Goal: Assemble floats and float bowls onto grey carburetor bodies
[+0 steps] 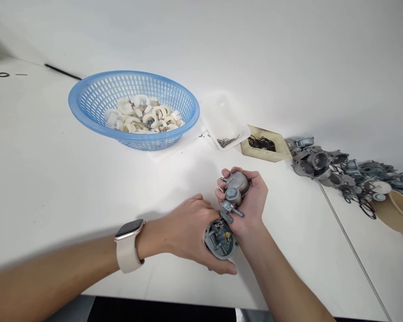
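Observation:
My left hand (188, 232), with a watch on its wrist, is wrapped round a grey metal carburetor body (220, 240). Its round open face points up toward me and shows brass jets inside. Just above it, my right hand (255, 201) is closed round a carburetor float bowl (237, 185), a rounded metal cup with a hex bolt and a small lever valve. The two parts are close together; whether they touch is hard to tell. The far sides of both are hidden by my fingers and palms.
A blue basket (134, 142) holds several white ring-shaped floats. Beside it stand a white tray (221, 114) with thin metal pins and a cream tray (282, 147) with black rubber rings. Metal carburetor parts (317, 161) are heaped at right, near a tan container (394, 212).

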Motion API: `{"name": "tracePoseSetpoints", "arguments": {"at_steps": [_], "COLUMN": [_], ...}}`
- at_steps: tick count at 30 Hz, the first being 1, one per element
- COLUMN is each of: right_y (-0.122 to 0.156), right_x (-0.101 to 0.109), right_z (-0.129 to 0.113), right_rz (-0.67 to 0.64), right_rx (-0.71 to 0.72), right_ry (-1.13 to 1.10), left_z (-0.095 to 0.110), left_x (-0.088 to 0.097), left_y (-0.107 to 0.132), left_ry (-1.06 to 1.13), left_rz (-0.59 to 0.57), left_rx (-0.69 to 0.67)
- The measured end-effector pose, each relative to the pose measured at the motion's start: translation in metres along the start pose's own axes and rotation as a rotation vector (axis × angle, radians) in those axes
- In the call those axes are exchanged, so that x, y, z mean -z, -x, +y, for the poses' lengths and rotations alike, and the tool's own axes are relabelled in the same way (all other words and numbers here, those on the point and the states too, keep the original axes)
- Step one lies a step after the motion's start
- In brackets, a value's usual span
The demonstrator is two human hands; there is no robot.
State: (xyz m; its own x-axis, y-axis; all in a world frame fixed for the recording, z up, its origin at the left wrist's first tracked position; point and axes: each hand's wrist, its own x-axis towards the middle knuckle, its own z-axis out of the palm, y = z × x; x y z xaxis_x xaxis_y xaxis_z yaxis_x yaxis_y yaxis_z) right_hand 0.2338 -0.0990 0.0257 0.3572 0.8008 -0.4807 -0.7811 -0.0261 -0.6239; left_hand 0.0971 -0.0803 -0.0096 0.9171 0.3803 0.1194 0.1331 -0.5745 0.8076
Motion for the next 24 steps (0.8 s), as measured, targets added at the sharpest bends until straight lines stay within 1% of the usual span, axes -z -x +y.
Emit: {"name": "tracePoseSetpoints", "arguments": {"at_steps": [6, 13, 16, 20, 24], "right_y": [-0.004, -0.004, -0.003, 0.002, 0.008], "right_x": [0.003, 0.003, 0.002, -0.001, -0.002], "right_z": [0.003, 0.004, 0.001, -0.003, -0.004], "right_rz": [0.001, 0.007, 0.002, -0.069, -0.150], "right_rx": [-0.009, -0.016, 0.015, 0.113, 0.169], "right_ry": [0.016, 0.020, 0.032, 0.069, 0.105], "left_z": [0.004, 0.004, 0.004, 0.002, 0.000], "left_x": [-0.002, -0.003, -0.003, -0.004, -0.005], "left_y": [0.001, 0.002, 0.003, 0.004, 0.004], "left_ry": [-0.050, -0.060, -0.039, -0.037, -0.081], "left_rz": [-0.004, 0.020, 0.037, 0.065, 0.068], "left_rx": [0.062, 0.058, 0.050, 0.034, 0.007]}}
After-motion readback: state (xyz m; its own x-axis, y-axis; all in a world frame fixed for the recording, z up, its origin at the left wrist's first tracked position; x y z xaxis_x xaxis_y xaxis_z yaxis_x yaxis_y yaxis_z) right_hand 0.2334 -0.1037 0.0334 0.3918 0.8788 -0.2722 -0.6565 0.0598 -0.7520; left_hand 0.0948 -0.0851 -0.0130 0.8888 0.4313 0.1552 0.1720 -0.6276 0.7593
